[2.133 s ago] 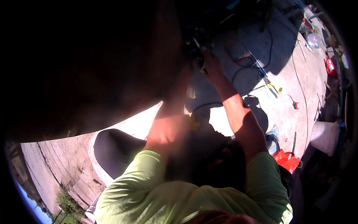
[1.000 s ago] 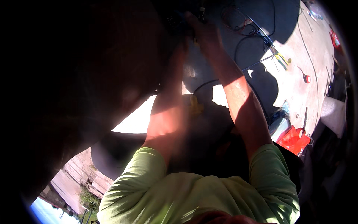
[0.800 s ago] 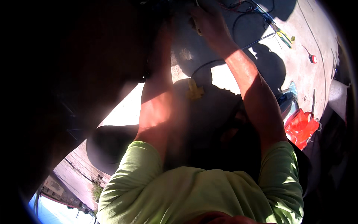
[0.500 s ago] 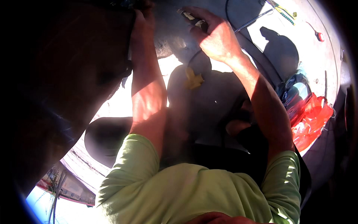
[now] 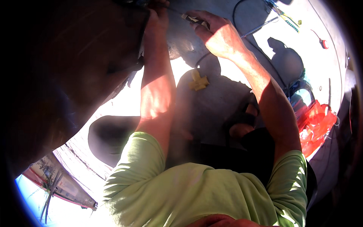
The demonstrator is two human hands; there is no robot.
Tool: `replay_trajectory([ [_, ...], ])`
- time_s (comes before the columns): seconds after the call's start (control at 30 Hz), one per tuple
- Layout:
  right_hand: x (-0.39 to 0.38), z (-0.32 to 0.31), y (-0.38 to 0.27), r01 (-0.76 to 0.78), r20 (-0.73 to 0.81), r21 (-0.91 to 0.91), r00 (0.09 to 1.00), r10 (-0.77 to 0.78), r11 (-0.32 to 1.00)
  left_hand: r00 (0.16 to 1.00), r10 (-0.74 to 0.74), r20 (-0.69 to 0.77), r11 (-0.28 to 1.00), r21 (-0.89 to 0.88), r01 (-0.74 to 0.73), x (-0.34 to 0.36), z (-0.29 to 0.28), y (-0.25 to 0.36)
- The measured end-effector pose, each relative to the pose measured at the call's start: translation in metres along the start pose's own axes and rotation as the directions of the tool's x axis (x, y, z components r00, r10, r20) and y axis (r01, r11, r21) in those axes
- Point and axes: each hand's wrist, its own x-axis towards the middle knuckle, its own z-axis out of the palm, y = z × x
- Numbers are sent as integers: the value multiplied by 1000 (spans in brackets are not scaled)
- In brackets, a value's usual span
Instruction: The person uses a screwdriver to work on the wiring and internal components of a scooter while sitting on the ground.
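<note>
My right hand (image 5: 219,36) is closed round the dark and pale handle of a screwdriver (image 5: 194,19). Its thin dark shaft points up and left toward my left hand (image 5: 158,15). That hand is at the top edge, beside a large dark panel (image 5: 75,75); its fingers look curled, but shadow hides what they hold. Below the two hands, a yellow cross-shaped piece (image 5: 198,80) lies on the shaded ground, near a thin dark cord.
Right of my right hand run a black cable (image 5: 264,56) and a thin metal rod (image 5: 261,26). Farther right lie a yellow-green tool (image 5: 290,22), a small red round object (image 5: 324,44) and a red plastic bag (image 5: 315,125). The dark panel fills the left side.
My left hand and forearm have shifted slightly right in the picture, as has the yellow piece. The screwdriver stays in my right hand, and its shaft shows more plainly now.
</note>
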Motion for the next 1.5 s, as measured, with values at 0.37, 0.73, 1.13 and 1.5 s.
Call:
replay_trajectory([
  [0.37,-3,-5,-2,20,-37,40,999,-18,999,1000,-7,4,998,-55,7,-2,4,-2],
  [0.73,3,-4,2,105,-67,11,992,-104,994,1000,-3,0,996,-87,3,-3,6,0],
  [1.13,3,-3,6,76,-56,-6,996,-76,997,1000,-7,-1,994,-106,7,-4,6,-4],
  [1.5,3,-1,8,61,-51,15,997,-60,998,1000,-1,-3,994,-107,1,-4,8,-4],
])
